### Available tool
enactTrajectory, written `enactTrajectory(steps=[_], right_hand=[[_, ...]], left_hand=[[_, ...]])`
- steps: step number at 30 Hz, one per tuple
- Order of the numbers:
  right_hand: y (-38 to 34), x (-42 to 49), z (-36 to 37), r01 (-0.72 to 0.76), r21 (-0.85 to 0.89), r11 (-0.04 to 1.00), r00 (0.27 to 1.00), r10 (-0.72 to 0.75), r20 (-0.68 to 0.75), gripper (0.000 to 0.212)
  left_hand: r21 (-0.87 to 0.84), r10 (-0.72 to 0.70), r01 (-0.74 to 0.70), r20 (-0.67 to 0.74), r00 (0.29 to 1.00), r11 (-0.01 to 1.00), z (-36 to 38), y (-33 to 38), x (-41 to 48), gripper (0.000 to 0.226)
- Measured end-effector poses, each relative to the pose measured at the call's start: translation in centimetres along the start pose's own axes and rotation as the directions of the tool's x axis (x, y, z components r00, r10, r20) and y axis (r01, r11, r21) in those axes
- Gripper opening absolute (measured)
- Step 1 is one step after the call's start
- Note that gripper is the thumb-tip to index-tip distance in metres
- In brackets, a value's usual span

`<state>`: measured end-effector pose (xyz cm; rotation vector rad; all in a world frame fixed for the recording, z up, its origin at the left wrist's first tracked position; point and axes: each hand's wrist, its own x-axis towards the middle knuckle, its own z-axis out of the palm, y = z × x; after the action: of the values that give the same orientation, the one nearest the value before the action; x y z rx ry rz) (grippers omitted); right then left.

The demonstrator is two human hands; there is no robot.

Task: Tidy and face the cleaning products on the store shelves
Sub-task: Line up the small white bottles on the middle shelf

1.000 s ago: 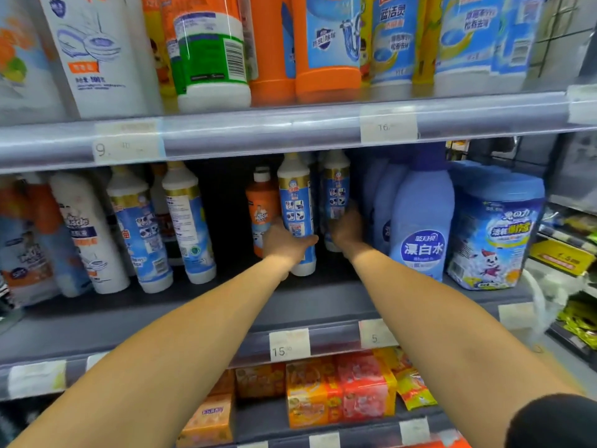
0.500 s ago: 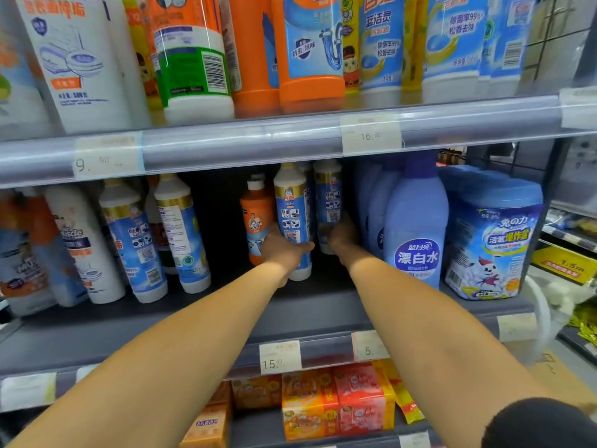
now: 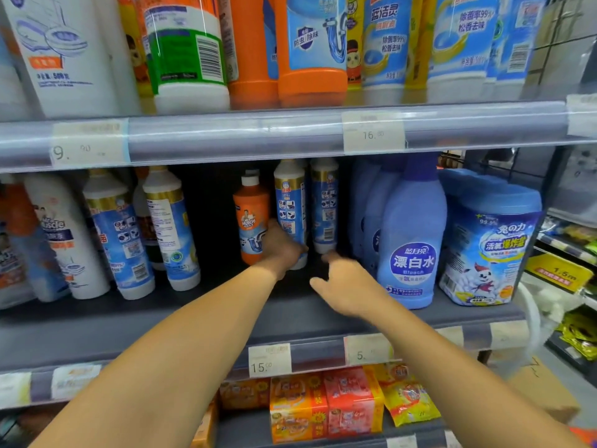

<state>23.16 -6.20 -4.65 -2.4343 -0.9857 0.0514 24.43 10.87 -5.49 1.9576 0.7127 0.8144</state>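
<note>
On the middle shelf (image 3: 226, 321) two white-and-blue cleaner bottles stand deep in a dark gap. My left hand (image 3: 280, 245) is wrapped around the base of the nearer one (image 3: 289, 205). The second bottle (image 3: 324, 205) stands free just to its right. My right hand (image 3: 345, 284) hovers in front of that bottle with fingers spread, holding nothing. A small orange Mr Muscle bottle (image 3: 251, 221) stands right beside my left hand.
Purple bleach bottles (image 3: 412, 240) and a blue tub (image 3: 487, 240) fill the right of the shelf. White and blue bottles (image 3: 116, 234) stand at left. Orange and blue bottles (image 3: 310, 46) line the upper shelf. Orange packets (image 3: 326, 405) lie below.
My right hand has let go of the second bottle and pulled back towards me, fingers opening. My left hand stays on the nearer bottle. The view has dropped slightly.
</note>
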Motion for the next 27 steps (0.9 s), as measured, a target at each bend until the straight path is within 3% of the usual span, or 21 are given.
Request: enactTrajectory(steps=[5,7,11,18,27], right_hand=[[1.3,-7.2,0.9,0.203,-0.319,0.926,0.974,-0.224,-0.030,0.059],[1.9,-7.9,1.7,0.230,-0.382,0.895,0.962,-0.268,-0.049,0.064],[3.3,-8.4,3.2,0.278,-0.452,0.848,0.905,-0.389,-0.172,0.052],[3.7,-8.2,3.8,0.265,-0.457,0.849,0.878,-0.409,-0.249,0.051],[3.4,-8.4,3.5,0.251,-0.429,0.868,0.908,-0.365,-0.206,0.055]], left_hand=[[0.073,0.031,-0.033,0.036,0.999,0.997,0.7,-0.7,0.3,0.074],[0.083,0.032,-0.036,0.045,0.998,0.996,1.0,-1.0,0.2,0.072],[0.065,0.035,-0.038,0.036,0.999,0.997,1.4,-1.3,0.2,0.064],[0.009,0.009,-0.009,-0.065,0.998,1.000,2.2,-1.2,-0.3,0.058],[0.106,-0.047,0.051,-0.043,0.998,0.993,2.8,-0.5,1.5,0.061]])
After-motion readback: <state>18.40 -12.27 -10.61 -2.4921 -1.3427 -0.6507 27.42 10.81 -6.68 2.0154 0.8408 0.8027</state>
